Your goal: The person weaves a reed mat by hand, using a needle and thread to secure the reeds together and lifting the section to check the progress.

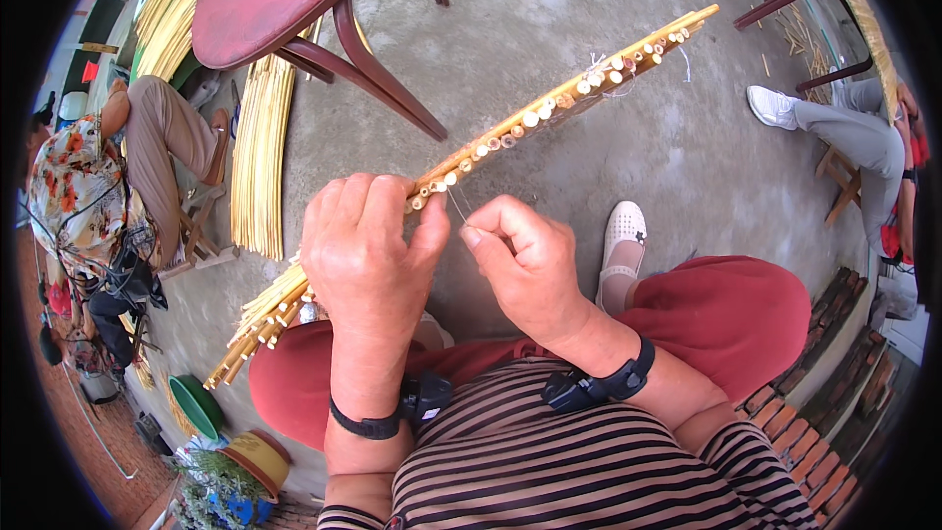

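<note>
A long, narrow row of straw-coloured reed stalks (549,110) slants up from lower left to upper right, its round cut ends facing me. My left hand (365,250) is closed around it near the middle, thumb at the cut ends. Thin thread (458,207) runs from the stalks beside that thumb to my right hand (525,260), which pinches it between thumb and forefinger. Farther along the row, white thread is knotted and loose tails hang down. Below my left wrist, more stalk ends (265,319) fan out over my left knee.
A dark red padded chair (280,0) stands ahead to the left. Beside it a bundle of long stalks (261,157) lies on the concrete floor. People sit at both sides. A green basin (196,407) and a potted plant (257,461) are at lower left.
</note>
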`<state>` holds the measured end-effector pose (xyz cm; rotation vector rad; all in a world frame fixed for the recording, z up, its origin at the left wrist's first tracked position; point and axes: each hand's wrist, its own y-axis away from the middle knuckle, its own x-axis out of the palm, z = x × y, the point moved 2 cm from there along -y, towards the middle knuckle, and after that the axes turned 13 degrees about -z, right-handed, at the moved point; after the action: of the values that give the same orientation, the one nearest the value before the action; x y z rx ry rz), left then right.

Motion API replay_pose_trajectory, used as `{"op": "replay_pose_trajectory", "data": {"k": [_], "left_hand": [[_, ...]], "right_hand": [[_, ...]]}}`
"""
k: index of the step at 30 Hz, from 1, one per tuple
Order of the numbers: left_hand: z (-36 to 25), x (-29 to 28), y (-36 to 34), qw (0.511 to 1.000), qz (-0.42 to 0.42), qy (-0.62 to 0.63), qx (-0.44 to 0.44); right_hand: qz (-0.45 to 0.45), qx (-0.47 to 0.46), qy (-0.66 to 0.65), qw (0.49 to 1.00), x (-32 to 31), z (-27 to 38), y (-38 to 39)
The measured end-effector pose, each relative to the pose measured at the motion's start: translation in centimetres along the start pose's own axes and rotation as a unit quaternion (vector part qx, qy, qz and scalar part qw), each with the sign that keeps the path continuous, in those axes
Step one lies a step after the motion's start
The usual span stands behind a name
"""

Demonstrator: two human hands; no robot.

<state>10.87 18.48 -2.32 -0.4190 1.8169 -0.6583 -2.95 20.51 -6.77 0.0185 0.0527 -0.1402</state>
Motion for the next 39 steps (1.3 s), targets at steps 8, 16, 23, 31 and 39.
{"op": "replay_pose_trajectory", "data": {"k": [8,16,23,31,39], "left_hand": [[-0.3,-0.2,0.1,1.000,-0.002,0.003,0.014],[-0.2,-0.5,0.4,1.000,0.010,0.011,0.010],[0.0,-0.9,0.7,0.999,0.019,0.043,0.001],[-0.9,-2.1,1.6,0.997,0.051,0.046,-0.037],[-0.6,-1.6,1.7,0.999,0.040,0.022,-0.026]], "right_hand": [[0.003,0.028,-0.009,1.000,-0.4,-0.7,0.2],[-0.003,0.020,-0.005,1.000,-0.1,-0.5,0.0],[0.006,-0.009,0.043,0.999,-0.9,-0.6,-0.1],[0.012,-0.191,0.179,0.965,-2.2,0.5,0.8],[0.112,0.265,-0.097,0.953,-2.4,-0.3,1.6]]}}
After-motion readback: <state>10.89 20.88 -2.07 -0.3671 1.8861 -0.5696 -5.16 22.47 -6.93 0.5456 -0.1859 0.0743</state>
